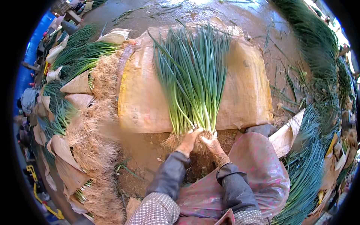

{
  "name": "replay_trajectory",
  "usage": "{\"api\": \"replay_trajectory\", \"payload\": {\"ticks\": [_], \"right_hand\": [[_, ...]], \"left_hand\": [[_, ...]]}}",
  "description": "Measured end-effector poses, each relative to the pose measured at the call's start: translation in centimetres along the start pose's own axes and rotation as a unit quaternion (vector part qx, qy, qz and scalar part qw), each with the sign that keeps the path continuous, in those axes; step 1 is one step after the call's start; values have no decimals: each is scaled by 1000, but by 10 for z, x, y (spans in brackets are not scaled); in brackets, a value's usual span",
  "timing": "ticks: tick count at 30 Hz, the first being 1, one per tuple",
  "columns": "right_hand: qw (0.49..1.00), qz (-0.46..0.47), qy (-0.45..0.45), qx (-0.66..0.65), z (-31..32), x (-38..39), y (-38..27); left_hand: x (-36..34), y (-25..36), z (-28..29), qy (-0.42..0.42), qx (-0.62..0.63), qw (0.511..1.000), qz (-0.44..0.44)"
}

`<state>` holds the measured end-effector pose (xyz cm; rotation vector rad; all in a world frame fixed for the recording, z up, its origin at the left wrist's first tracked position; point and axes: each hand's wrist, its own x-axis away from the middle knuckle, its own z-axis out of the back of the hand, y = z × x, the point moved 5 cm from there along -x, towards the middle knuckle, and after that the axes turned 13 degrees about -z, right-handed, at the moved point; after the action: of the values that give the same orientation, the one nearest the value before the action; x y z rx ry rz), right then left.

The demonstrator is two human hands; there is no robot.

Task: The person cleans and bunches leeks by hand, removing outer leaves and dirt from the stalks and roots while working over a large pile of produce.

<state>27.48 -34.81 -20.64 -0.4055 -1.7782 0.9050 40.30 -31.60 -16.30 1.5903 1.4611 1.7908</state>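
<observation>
A: Where is the bunch of green onions (195, 75)?
B: On the flattened sack (140, 86), about midway between its side edges. The leaf tips fan toward the far edge; the roots (171, 140) hang past the near edge.
A: And the grip?
B: The left hand (190, 141) and right hand (212, 145) are side by side at the pale root ends, thumbs facing inward. Fingertips disappear among the roots, so I can't tell how tightly either one closes.
A: Any writing?
B: Faint reddish marks show on the sack's left half, too faded to make out.
A: Room to move?
B: A broad strip of sack cloth shows either side of the bunch. Past the left edge, wrapped bundles (93, 150) crowd close, roots inward. Near the right front corner are a patterned lap cover (258, 165) and a cloth flap (288, 131); farther right, a leaf pile (305, 157).
</observation>
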Motion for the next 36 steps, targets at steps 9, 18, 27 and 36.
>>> {"api": "replay_trajectory", "payload": {"ticks": [9,18,27,36], "right_hand": [[948,-64,123,286,-19,15,0],[969,-6,75,236,64,-9,16],[966,-105,-46,232,79,34,-26],[812,-31,202,547,29,44,-60]], "left_hand": [[-58,29,115,203,-318,924,-68],[-69,-35,-20,141,-17,969,-201],[-30,-4,33,285,-234,909,-195],[-7,18,-20,-61,-487,791,-364]]}}
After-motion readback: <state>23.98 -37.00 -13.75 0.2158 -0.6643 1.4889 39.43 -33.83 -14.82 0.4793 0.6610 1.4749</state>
